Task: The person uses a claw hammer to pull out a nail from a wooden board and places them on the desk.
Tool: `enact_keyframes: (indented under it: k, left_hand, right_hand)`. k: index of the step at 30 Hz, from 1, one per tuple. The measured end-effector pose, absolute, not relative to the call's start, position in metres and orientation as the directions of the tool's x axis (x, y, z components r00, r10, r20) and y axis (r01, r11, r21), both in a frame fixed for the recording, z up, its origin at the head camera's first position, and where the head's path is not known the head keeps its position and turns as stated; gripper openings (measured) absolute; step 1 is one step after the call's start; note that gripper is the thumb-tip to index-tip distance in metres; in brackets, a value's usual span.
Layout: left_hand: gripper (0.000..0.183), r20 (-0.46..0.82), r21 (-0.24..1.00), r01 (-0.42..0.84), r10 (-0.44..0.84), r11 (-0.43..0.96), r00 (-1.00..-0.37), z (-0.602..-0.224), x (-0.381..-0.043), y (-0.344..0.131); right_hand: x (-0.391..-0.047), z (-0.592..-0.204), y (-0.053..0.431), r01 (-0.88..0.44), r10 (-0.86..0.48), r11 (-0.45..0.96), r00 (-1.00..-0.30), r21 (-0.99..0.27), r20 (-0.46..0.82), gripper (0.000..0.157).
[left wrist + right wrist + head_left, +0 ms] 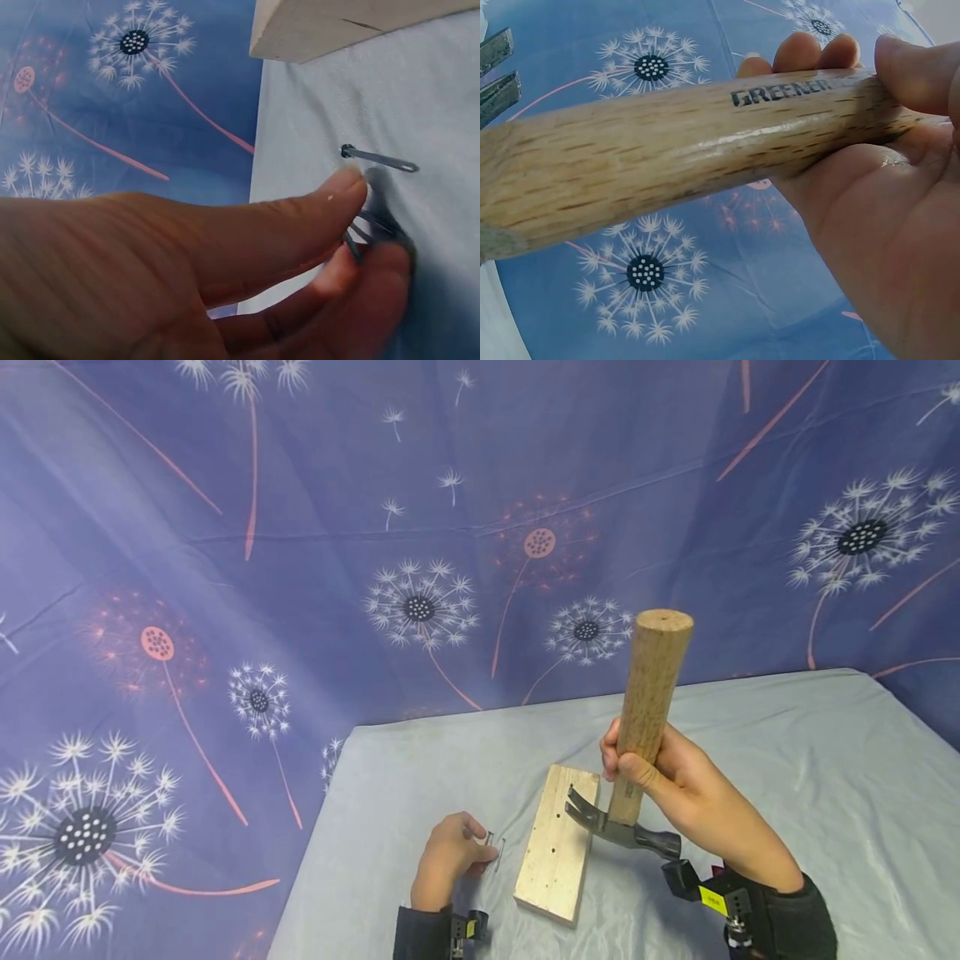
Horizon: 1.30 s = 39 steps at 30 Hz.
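Observation:
My right hand (678, 781) grips the wooden handle (651, 693) of a claw hammer. The hammer is held handle end up, its dark metal head (618, 833) hanging low with the claw toward the wooden block. Dark lettering shows on the handle (667, 154) in the right wrist view. At the left of the block, my left hand (452, 852) is low over the cloth, its thumb and fingers pinching thin metal nails (375, 219). Another nail (382, 159) lies just beyond the thumb tip. Fingers partly hide the pinched nails.
The pale wooden block (542, 881), marked with several small dark spots, lies on the light grey cloth (750, 760) between both hands. Behind the table hangs a blue-purple curtain (315, 460) with dandelion prints.

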<state>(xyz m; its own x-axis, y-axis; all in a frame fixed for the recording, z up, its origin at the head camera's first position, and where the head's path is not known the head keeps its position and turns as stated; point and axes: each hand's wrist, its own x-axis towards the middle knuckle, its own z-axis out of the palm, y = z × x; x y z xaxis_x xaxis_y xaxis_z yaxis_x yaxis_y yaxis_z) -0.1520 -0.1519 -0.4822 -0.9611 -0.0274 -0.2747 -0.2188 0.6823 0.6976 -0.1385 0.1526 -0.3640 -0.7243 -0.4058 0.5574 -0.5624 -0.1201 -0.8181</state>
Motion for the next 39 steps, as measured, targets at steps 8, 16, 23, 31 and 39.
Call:
enact_keyframes:
  k: [8,16,23,31,39]
  left_hand:
    - [0.029,-0.208,0.573,-0.160,-0.046,0.804,-0.977,-0.475,-0.152,-0.146]
    - [0.025,-0.103,0.661,-0.084,-0.020,0.745,-0.994,-0.463,-0.152,-0.140]
    - [0.028,0.189,0.785,0.209,0.097,0.583,-0.977,-0.438,-0.148,-0.124]
    - [0.053,0.275,0.826,0.410,0.358,0.387,-0.892,-0.413,-0.132,-0.109]
    - [0.048,0.370,0.797,0.512,0.410,0.322,-0.834,-0.406,-0.122,-0.100]
  right_hand:
    - [-0.139,-0.366,0.152,-0.558,-0.393,-0.102,-0.738,-0.823,0.549,0.028]
    - [-0.138,-0.364,0.147,-0.540,-0.395,-0.071,-0.757,-0.839,0.520,0.030]
    - [-0.133,-0.364,0.131,-0.511,-0.432,-0.034,-0.767,-0.859,0.474,0.035]
    - [-0.131,-0.362,0.112,-0.553,-0.476,-0.037,-0.723,-0.832,0.501,0.039]
    - [-0.125,-0.356,0.098,-0.575,-0.551,-0.004,-0.681,-0.818,0.482,0.044]
